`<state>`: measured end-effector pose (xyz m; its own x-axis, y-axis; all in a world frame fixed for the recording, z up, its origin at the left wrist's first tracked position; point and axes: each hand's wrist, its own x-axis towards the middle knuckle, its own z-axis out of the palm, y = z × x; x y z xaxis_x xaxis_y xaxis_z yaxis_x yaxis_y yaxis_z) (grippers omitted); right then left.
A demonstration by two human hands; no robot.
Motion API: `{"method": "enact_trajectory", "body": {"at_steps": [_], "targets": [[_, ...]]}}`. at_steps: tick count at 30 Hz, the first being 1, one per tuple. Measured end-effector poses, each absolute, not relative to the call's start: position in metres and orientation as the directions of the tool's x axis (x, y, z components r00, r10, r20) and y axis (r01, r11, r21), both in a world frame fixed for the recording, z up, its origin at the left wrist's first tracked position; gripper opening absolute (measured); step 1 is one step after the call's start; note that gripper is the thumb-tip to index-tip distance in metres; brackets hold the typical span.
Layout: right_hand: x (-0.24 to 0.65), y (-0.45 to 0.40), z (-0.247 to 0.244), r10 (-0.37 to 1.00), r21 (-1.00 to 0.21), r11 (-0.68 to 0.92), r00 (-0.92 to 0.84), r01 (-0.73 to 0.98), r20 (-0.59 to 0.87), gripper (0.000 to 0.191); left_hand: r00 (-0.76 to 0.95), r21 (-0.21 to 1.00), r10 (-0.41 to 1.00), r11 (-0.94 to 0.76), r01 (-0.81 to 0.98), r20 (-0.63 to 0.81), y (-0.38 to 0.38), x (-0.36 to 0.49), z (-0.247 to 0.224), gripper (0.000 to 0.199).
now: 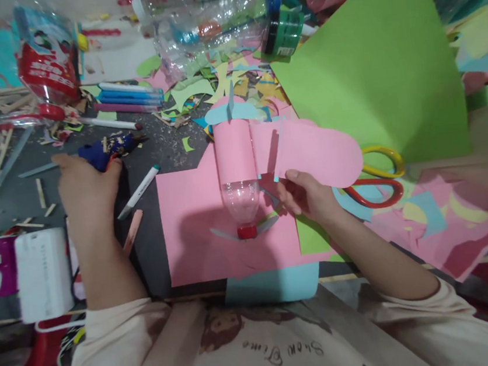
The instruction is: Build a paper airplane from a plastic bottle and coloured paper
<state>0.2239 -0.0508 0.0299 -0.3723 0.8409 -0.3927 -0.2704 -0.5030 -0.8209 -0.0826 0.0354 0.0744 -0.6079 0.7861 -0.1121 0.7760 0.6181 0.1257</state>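
Note:
My left hand (89, 192) is closed around a dark blue hot glue gun (102, 153), with a pale glue stick out of its rear and wood bits on top. My right hand (305, 196) pinches the lower edge of a rounded pink paper piece (322, 150) with light-blue strips along its inner end. Left of that piece lies a clear plastic bottle (241, 195) wrapped in pink paper, its red cap (246, 231) toward me. Light-blue paper fins (231, 111) stand at its far end. Under the bottle is a pink sheet (191, 224).
Scissors with red and yellow handles (375, 193) lie right of my right hand. A green-capped marker (139, 192) sits between my hands. Behind are several pens (128, 96), paper scraps, a large clear bottle (211, 10) and a green sheet (372, 68). A white box (43, 273) stands left.

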Motion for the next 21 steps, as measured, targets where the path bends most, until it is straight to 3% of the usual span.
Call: {"method": "enact_trajectory", "body": {"at_steps": [3, 6, 9, 13, 18, 21], "targets": [[0.223, -0.050, 0.031, 0.836, -0.807, -0.522, -0.353, -0.275, -0.420, 0.051, -0.579, 0.238, 0.810, 0.583, 0.777, -0.093, 0.033, -0.093, 0.071, 0.057], [0.223, -0.048, 0.033, 0.848, -0.811, -0.512, -0.318, -0.283, -0.425, 0.052, -0.540, 0.277, 0.831, 0.555, 0.784, -0.134, 0.031, -0.102, 0.071, 0.037], [0.223, -0.046, 0.034, 0.861, -0.812, -0.496, -0.293, -0.307, -0.416, 0.052, -0.607, 0.266, 0.783, 0.618, 0.739, -0.134, 0.033, -0.104, 0.075, 0.033], [0.220, -0.044, 0.031, 0.881, -0.815, -0.465, -0.274, -0.346, -0.386, 0.053, -0.610, 0.290, 0.790, 0.572, 0.768, 0.056, 0.034, -0.099, 0.082, 0.046], [0.212, -0.043, 0.027, 0.877, -0.808, -0.476, -0.258, -0.347, -0.405, 0.057, -0.235, 0.480, 0.938, 0.089, 0.873, 0.255, 0.014, -0.069, 0.074, 0.028], [0.208, -0.044, 0.023, 0.861, -0.799, -0.501, -0.277, -0.331, -0.426, 0.060, -0.122, 0.544, 0.930, -0.094, 0.833, 0.347, -0.002, -0.044, 0.057, 0.040]]}}
